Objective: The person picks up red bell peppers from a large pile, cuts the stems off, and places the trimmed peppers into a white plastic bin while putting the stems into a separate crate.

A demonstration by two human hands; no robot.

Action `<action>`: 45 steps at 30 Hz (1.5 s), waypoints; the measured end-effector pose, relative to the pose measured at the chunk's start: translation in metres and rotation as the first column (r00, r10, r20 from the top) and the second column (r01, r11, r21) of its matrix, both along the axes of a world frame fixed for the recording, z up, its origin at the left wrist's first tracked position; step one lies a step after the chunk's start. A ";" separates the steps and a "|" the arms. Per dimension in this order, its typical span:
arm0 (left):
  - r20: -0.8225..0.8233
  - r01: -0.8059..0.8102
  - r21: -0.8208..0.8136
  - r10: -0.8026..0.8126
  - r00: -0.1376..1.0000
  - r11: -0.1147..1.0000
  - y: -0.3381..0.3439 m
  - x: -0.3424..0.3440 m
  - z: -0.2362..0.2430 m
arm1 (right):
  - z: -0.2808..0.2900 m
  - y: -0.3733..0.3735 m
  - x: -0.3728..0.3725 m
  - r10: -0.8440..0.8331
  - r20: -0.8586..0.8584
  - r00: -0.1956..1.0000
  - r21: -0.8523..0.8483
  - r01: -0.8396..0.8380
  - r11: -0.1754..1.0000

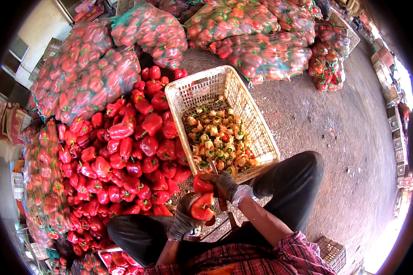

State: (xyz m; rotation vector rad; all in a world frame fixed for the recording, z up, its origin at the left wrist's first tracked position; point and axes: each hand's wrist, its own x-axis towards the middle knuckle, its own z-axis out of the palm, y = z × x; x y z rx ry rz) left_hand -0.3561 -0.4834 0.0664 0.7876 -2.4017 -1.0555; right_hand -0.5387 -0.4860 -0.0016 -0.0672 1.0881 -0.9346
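A head-worn fisheye looks down at the cut pepper [202, 208].

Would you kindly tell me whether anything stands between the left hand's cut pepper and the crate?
Yes: the right hand, with a red pepper piece at its fingers, lies between the cut pepper and the crate.

Filled mesh sacks [261, 55] heaped at far side; pale wall [43, 28] seen at far left; row of crates [390, 95] lined along right; brownish crate [338, 259] set on grey floor [358, 178] at near right.
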 end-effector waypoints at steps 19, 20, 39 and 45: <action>-0.197 -0.172 0.940 0.879 0.435 0.296 0.019 0.046 -0.106 | 0.019 0.000 -0.014 -0.083 -0.007 0.997 -0.263 0.078 0.962; -0.202 -0.132 0.957 0.919 0.338 0.258 0.017 0.047 -0.111 | 0.015 0.002 -0.013 -0.173 0.068 0.983 -0.243 0.184 0.952; 0.018 0.525 0.842 0.979 0.202 -0.123 0.024 0.075 -0.123 | -0.013 -0.008 -0.019 0.009 -1.000 -0.001 0.008 -0.600 0.800; -0.310 -0.033 0.932 0.842 0.441 0.360 0.039 0.069 -0.117 | -0.015 0.001 -0.021 -0.462 -0.811 0.359 -0.578 -0.368 0.729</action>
